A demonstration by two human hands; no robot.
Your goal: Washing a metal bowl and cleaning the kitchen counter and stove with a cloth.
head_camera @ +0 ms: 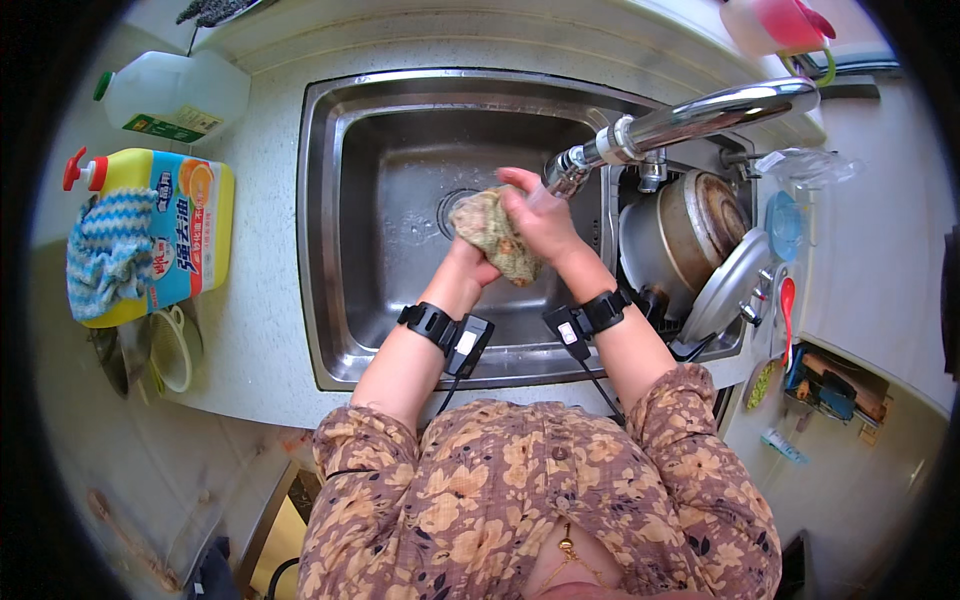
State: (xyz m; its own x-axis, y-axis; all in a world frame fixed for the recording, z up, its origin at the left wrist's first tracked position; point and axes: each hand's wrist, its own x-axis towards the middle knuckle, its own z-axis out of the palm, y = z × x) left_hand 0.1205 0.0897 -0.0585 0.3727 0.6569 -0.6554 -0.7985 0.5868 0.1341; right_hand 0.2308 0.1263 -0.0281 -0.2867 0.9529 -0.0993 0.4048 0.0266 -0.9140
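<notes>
A greenish-beige, stained dishcloth is bunched up above the stainless-steel sink basin. My left hand grips its lower side, with most of the fingers hidden beneath the fabric. From the right, my right hand holds the cloth's upper side, its fingers slightly blurred. Right over that hand is the chrome tap's spout end, and what looks like clear water falls onto the fingers. Below and behind the cloth, the drain is partly covered, with wet splashes around it.
Stacked pots and a metal lid fill the side basin at right. On the left counter stand a yellow detergent jug draped with a blue-striped cloth, a clear plastic jug and a strainer.
</notes>
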